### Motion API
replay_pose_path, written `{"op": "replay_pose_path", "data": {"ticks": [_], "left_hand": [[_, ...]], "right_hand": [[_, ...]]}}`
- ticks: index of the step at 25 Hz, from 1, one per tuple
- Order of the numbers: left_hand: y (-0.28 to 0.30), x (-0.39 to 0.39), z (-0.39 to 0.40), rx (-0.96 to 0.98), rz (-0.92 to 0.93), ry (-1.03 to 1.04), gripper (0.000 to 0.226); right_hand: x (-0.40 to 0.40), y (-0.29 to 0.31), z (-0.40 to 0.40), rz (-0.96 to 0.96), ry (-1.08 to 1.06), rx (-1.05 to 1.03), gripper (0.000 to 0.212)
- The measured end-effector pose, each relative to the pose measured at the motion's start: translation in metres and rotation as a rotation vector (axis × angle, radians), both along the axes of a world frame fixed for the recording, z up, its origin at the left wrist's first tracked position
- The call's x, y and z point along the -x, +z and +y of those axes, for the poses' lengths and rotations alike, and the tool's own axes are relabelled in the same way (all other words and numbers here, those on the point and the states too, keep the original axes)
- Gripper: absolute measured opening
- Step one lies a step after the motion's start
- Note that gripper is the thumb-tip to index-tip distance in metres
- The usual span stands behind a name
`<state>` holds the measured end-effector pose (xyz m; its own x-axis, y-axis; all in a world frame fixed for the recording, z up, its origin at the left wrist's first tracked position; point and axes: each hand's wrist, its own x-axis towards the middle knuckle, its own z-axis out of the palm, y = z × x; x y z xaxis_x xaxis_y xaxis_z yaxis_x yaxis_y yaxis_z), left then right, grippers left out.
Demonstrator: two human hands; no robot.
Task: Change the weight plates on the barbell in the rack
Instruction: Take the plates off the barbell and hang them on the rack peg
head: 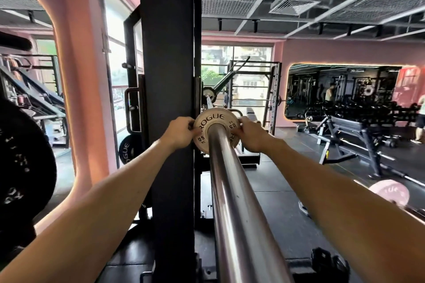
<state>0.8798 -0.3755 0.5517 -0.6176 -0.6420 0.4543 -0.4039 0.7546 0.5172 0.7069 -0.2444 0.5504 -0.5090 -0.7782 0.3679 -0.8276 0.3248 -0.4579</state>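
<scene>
Both hands, left (181,132) and right (250,133), pinch the little plate's (212,118) rim, way down the sleeve (232,190) by the upright (169,99). Tiny thing, easy to cock sideways and jam, or catch fingers against the post.

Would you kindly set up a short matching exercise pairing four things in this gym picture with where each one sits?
Things:
1. small Rogue change plate
2. pink bumper plate
3. left hand
4. rack upright

Places:
A. flat on the floor at the lower right
B. gripping the small plate's left edge
C. threaded on the barbell sleeve, far end
D. standing just left of the barbell sleeve

Pairs: 1-C, 2-A, 3-B, 4-D
</scene>
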Motion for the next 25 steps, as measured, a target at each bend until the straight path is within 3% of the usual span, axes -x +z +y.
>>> {"op": "replay_pose_path", "data": {"ticks": [11, 19, 22, 25], "left_hand": [[0.002, -0.036, 0.049, -0.091, 0.047, 0.019, 0.008], [0.002, -0.126, 0.168, -0.093, 0.102, 0.02, 0.003], [0.001, -0.168, 0.222, -0.123, 0.121, -0.004, 0.019], [-0.002, -0.207, 0.27, -0.139, 0.146, -0.007, 0.019]], "right_hand": [[-0.042, 0.009, 0.06, -0.122, 0.096, 0.064, 0.006], [-0.131, 0.005, 0.182, -0.136, 0.149, 0.104, 0.005], [-0.172, 0.003, 0.236, -0.132, 0.161, 0.112, 0.009], [-0.208, 0.002, 0.282, -0.129, 0.18, 0.109, 0.012]]}}
